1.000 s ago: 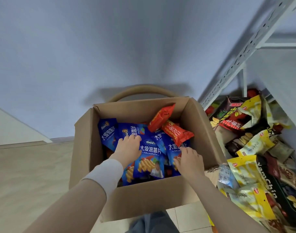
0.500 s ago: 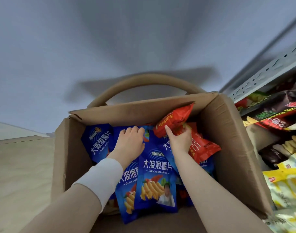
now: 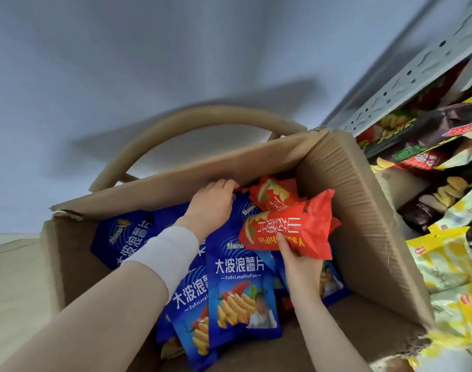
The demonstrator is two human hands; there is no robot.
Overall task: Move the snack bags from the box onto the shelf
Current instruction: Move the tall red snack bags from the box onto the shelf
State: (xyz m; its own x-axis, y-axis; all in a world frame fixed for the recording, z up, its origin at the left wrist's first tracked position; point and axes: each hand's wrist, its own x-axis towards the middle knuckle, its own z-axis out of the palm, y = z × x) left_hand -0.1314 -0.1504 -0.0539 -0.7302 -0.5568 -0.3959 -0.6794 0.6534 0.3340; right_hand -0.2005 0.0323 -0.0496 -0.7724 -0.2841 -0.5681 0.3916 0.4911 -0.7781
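Observation:
An open cardboard box holds several blue snack bags and red snack bags. My right hand grips one red bag by its lower edge and holds it lifted above the blue ones. A second red bag lies at the box's far right corner. My left hand reaches deep into the box, fingers curled near the far wall beside that second red bag; what its fingertips touch is hidden. The shelf rises to the right of the box.
The shelf's lower level is heaped with yellow, dark and red snack bags right beside the box's right wall. A curved wooden chair back arches behind the box against a grey wall. Beige floor lies to the left.
My right hand has lifted the red bag up and towards me, turning it flat. My left hand has moved from the blue bags to the far wall near the other red bag.

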